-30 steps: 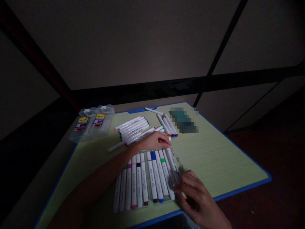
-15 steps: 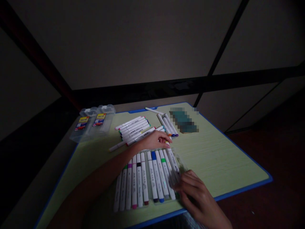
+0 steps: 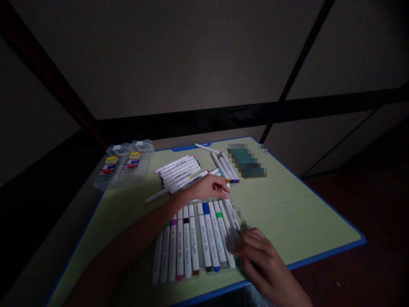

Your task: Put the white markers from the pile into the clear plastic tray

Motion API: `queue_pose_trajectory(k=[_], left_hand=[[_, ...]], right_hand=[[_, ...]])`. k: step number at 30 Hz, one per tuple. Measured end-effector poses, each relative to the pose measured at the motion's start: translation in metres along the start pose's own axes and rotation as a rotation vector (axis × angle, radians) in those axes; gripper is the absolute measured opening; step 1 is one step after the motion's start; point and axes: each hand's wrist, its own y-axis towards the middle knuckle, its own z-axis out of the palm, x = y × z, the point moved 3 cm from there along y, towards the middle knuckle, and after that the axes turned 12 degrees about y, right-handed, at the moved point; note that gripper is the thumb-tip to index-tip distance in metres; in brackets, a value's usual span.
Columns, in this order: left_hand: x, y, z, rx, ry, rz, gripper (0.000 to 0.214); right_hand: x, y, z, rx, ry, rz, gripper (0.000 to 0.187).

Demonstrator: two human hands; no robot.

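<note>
My left hand (image 3: 212, 187) reaches across the row of markers, its thumb and fingers closed on the far end of a white marker (image 3: 232, 216). That marker slants over the right side of a clear plastic case (image 3: 201, 266). White markers (image 3: 180, 245) with coloured caps stand side by side in the case, in two groups. At the case's near right edge, my right hand (image 3: 262, 256) has its fingers curled around the clear plastic; the fingertips are partly hidden. The held marker's near end lies close to my right fingers.
Loose markers (image 3: 180, 170) lie in a pile beyond my left hand, with several more (image 3: 225, 166) to the right. Clear cases with labels (image 3: 140, 164) sit at the far left. A blurred green object (image 3: 246, 160) lies at the back right. Blue trim (image 3: 326, 251) edges the table.
The marker in my left fingers has shifted and turned slightly. Both hands stay in nearly the same place.
</note>
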Motion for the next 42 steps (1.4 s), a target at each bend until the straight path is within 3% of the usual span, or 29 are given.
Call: queue_pose_trajectory(k=[21,28,42], left_hand=[[0.002,0.001,-0.001,0.007,0.010,-0.022,0.014],[0.001,0.001,-0.002,0.011,0.016,-0.027,0.013],[-0.001,0.001,-0.002,0.023,0.019,-0.040,0.012]], right_hand=[[0.004,0.002,-0.001,-0.057,0.052,-0.038,0.016],[0.001,-0.002,-0.003,0.023,0.211,-0.004,0.025],[-0.008,-0.002,-0.010,0.063,0.490,-0.042,0.017]])
